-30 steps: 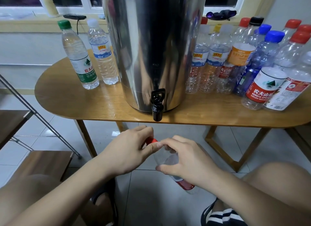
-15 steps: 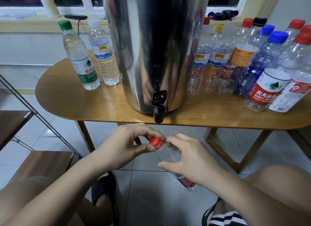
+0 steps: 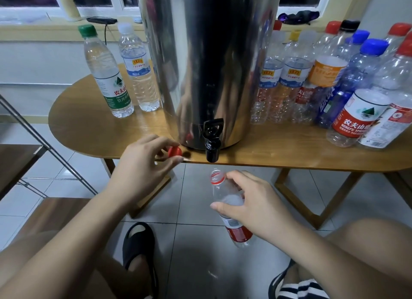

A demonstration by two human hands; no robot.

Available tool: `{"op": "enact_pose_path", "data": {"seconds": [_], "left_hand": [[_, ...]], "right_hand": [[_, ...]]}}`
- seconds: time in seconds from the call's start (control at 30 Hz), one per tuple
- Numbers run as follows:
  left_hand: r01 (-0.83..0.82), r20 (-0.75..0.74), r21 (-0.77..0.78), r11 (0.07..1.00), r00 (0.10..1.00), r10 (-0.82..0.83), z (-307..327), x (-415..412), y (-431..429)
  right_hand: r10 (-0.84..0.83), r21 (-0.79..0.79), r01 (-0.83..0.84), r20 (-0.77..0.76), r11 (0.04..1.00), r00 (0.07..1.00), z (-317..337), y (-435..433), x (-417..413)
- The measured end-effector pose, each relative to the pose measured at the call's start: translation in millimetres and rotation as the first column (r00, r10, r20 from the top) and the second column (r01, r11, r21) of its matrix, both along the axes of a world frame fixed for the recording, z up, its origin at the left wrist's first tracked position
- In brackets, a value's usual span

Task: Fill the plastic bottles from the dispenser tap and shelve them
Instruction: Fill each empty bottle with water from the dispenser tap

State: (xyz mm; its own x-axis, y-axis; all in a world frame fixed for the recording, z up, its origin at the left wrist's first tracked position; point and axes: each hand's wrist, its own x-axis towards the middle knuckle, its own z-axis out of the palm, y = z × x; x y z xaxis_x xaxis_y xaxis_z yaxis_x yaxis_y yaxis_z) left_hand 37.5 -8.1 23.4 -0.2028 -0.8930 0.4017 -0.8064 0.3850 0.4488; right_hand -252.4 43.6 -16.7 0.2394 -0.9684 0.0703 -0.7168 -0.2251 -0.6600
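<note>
Two hands busy: left hand pinches red cap at table edge; right hand grips uncapped bottle, tilted, just below black tap of steel dispenser.

Oval wooden table on a tiled floor. Centre: steel dispenser, black tap overhanging the front edge. Left: green-capped bottle and white-capped bottle, upright, side by side. Right: crowded upright capped bottles. Red cap by the dispenser base.

Bare-armed person wears black slide sandals and a striped garment.
</note>
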Motion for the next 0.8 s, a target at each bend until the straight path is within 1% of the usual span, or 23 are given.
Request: {"op": "enact_pose_path", "data": {"seconds": [0.13,0.3,0.4,0.5,0.57,0.7,0.8], "left_hand": [[-0.093,0.053,0.017,0.996,0.994,0.092,-4.1,15.6,-13.1],[-0.125,0.100,0.042,0.991,0.988,0.121,-6.8,22.6,-21.3],[-0.120,0.072,0.055,0.991,0.991,0.116,-5.8,22.0,-20.6],[-0.110,0.017,0.022,0.994,0.994,0.110,0.1,17.1,-14.3],[-0.083,-0.028,-0.003,0.997,0.996,0.083,5.4,11.5,-7.7],[0.039,-0.116,-0.015,0.999,0.992,-0.041,14.7,-7.5,8.7],[0.113,-0.164,-0.056,0.992,0.979,-0.120,20.0,-24.5,19.2]], "right_hand": [[-0.024,-0.009,0.024,0.034,1.000,0.999,-1.2,-3.9,1.4],[-0.030,-0.006,0.031,0.070,1.000,0.997,-0.3,-5.5,6.1],[-0.029,-0.005,0.029,0.066,1.000,0.997,-0.8,-6.1,7.9],[-0.033,-0.006,0.033,0.075,0.999,0.997,-1.2,-7.1,7.5],[-0.041,-0.011,0.042,0.082,0.999,0.996,-1.8,-8.6,7.1],[-0.047,-0.007,0.048,0.064,0.999,0.997,-4.1,-13.2,7.4],[-0.042,0.009,0.042,0.062,0.999,0.997,-2.8,-14.3,8.6]]}}
